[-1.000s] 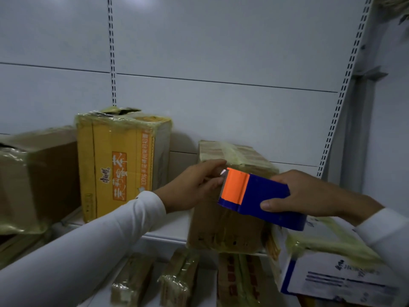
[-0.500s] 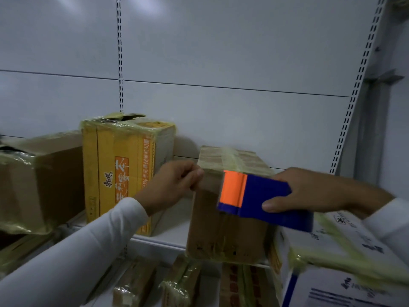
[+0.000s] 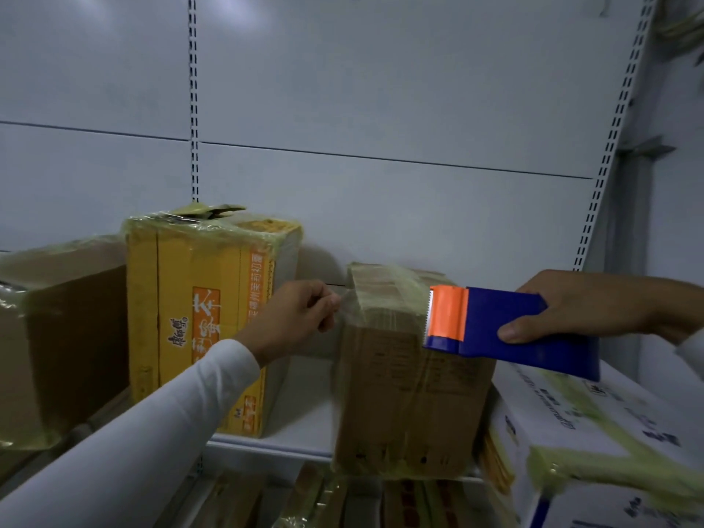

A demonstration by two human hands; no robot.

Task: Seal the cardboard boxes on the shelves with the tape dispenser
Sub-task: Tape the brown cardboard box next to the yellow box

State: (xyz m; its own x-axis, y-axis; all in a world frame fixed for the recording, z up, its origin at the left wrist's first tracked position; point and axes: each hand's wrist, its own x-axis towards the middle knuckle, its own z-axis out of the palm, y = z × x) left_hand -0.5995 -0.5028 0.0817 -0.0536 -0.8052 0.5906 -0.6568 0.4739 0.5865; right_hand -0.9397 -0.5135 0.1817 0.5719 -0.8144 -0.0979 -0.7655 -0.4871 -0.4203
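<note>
A brown cardboard box wrapped in yellowish tape stands on the shelf at centre. My right hand grips a blue tape dispenser with an orange front, held in front of the box's upper right corner. A clear strip of tape stretches from the dispenser across the box's upper front to my left hand, which pinches the tape's free end just left of the box.
A tall yellow box stands left of my left hand, a brown box beyond it. A white box with yellowish tape sits at lower right. More boxes lie on the shelf below. The white shelf backs onto a white panel.
My left hand has drawn away to the left from the dispenser, pulling the tape out across the brown box. The right hand with the dispenser has shifted right and slightly up.
</note>
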